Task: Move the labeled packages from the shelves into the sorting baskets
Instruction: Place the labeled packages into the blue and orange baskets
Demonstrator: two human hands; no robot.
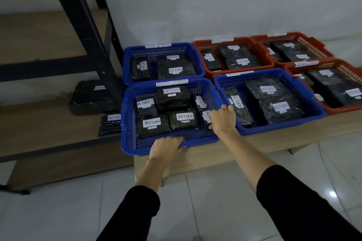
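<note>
Perforated blue plastic basket (129,123); glossy film-wrapped packages (172,98); matt wood bench (274,139).

Six baskets on low table (274,141), 3 across x 2 deep. Shelf unit (82,31) left w/ two packages (90,98) on lower shelf.

The near blue basket (129,123), which both hands hold, carries a strip on its far rim reading "RETURN OVERDUE" (172,82). The black packages inside it bear white labels reading "RETURN" (152,122). Beyond it, a package in the far blue basket (127,60) reads "RETURN" too, as do packages in the blue basket right of the hands (317,111). Other labels are too blurred to read.
</note>
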